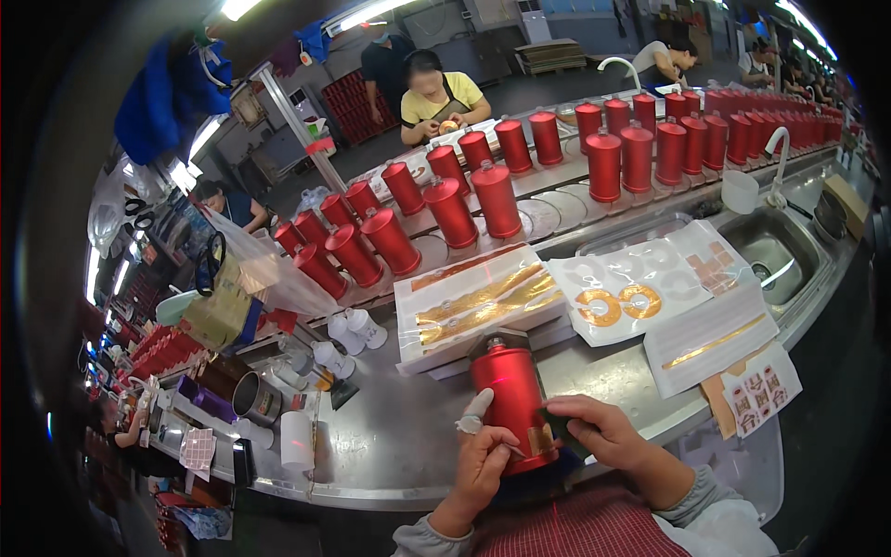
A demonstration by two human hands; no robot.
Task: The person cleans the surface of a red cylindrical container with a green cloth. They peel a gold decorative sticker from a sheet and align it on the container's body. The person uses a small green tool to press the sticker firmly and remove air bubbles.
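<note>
I have red bottle (pixel 507 395) between left hand (pixel 480 459) and right hand (pixel 605 432) | long axis points away, neck toward gold sheet (pixel 487 302) just beyond | left touches its lower side, clasp unclear | right, nearer its gold patch (pixel 539 439), pinches dark pad (pixel 561 424)

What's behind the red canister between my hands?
Behind the red canister: part of a dark object, then gold strips on a white sheet. The canister's body covers the rest of that dark object.
</note>
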